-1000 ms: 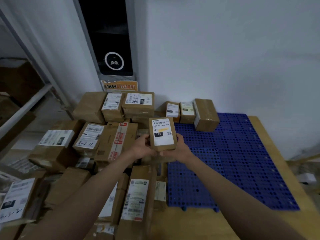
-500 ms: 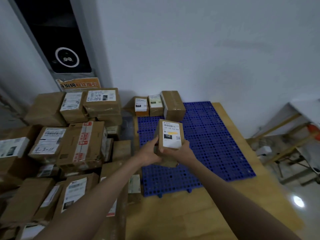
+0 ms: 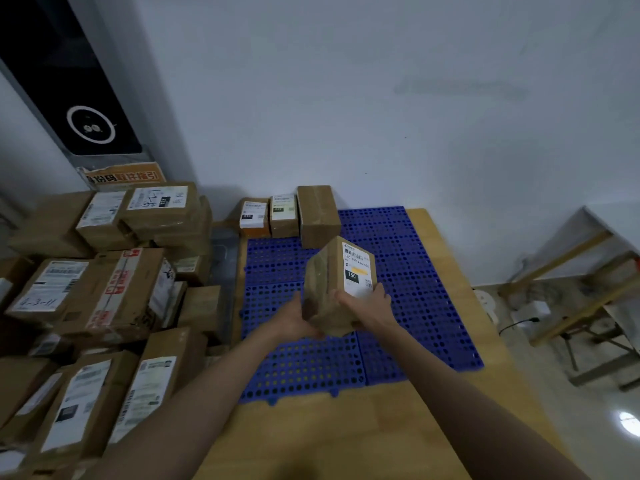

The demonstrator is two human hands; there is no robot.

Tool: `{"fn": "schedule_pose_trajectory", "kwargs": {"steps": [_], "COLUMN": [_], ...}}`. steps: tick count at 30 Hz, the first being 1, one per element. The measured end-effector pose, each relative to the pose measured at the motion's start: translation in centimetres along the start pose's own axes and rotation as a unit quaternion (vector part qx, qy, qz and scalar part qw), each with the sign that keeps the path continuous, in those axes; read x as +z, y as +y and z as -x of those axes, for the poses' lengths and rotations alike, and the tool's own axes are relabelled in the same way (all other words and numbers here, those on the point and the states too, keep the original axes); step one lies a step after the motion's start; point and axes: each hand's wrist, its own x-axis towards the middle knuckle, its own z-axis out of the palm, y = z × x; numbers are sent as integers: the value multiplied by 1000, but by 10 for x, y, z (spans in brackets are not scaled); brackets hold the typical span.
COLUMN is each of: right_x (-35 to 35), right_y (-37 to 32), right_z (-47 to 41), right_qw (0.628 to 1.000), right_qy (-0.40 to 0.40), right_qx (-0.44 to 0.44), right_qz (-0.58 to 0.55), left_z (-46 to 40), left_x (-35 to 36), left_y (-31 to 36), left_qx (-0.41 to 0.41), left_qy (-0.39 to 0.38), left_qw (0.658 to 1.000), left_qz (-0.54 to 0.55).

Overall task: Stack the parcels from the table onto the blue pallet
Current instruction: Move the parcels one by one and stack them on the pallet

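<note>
A small brown parcel (image 3: 329,289) with a white label marked 150 is held in the air over the middle of the blue pallet (image 3: 415,289). My left hand (image 3: 294,320) grips its lower left side and my right hand (image 3: 369,306) grips its lower right side. The parcel is tilted, label facing up and to the right. Three parcels stand in a row at the pallet's far left corner: an orange-sided one (image 3: 254,218), a narrow one (image 3: 284,216) and a plain taller one (image 3: 317,214).
A big heap of brown parcels (image 3: 104,289) covers the table on the left. The wooden table top (image 3: 346,438) shows in front of and right of the pallet. A white wall is behind; wooden frames (image 3: 581,306) and floor lie to the right.
Both hands have carried the parcel from above the heap rightwards to over the pallet, and it has tilted. The view has swung to the right.
</note>
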Motion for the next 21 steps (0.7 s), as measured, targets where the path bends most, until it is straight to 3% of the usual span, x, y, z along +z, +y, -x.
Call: {"fn": "schedule_pose_trajectory", "kwargs": {"steps": [2,5,10,21], "right_x": [-18,-43,-73,-50], "right_y": [4,10,13,10], "right_z": [-12,-29,-46,-77], "right_qw": [1000,998,992,968], "right_qy": [-21,-58,-127,-153], "right_qx": [-2,-2,-15,-94], "right_qz": [-7,-26,21,175], "left_z": [-8,-20,-30,-55], "left_x": [15,35,46,26], "left_y": [10,23,48,46], "left_qx": [-25,-3,-24,-45], "left_qy": [-12,76,94,143], "left_qw": [997,995,987,988], "left_qz": [67,60,126,33]}}
